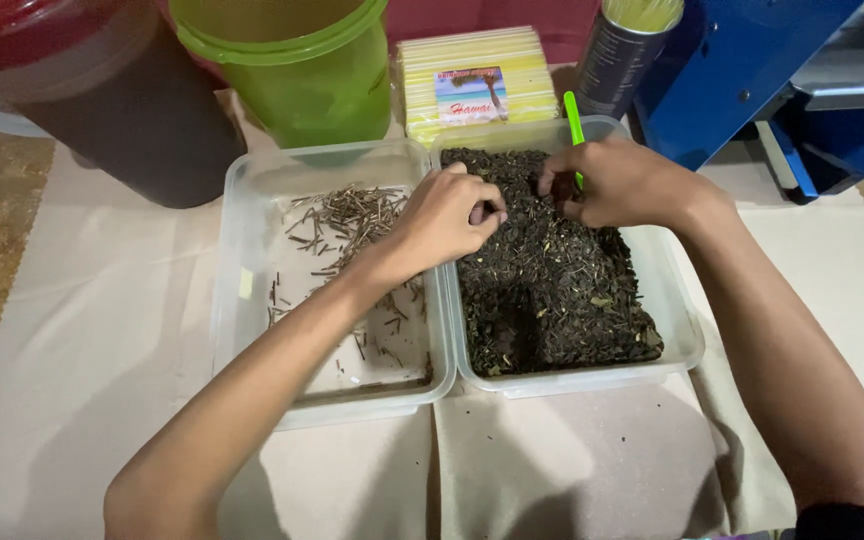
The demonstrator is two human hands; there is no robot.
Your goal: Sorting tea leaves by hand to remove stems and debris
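Hands meet over the tea tub point(680, 330): left hand point(447, 215) pinched shut, on what I cannot tell; right hand point(617, 180) pinches in the leaves point(552, 280). Stem tub point(237, 300) lies left, nearer the left hand.

The clear plastic rectangular tub on the right point(680, 330) holds dark brown-black dried leaves point(552, 290) flecked with pale green bits. The clear plastic tub on the left point(242, 330) holds thin grey-brown stalks point(347, 215) over a whitish base. A bright green plastic stick point(573, 118) rises behind them. The round plastic bucket point(297, 65) is lime green, the big lidded jar point(102, 90) dark brown with red on top. The pack of straws point(477, 85) is striped pale yellow. The table covering point(82, 330) is beige.
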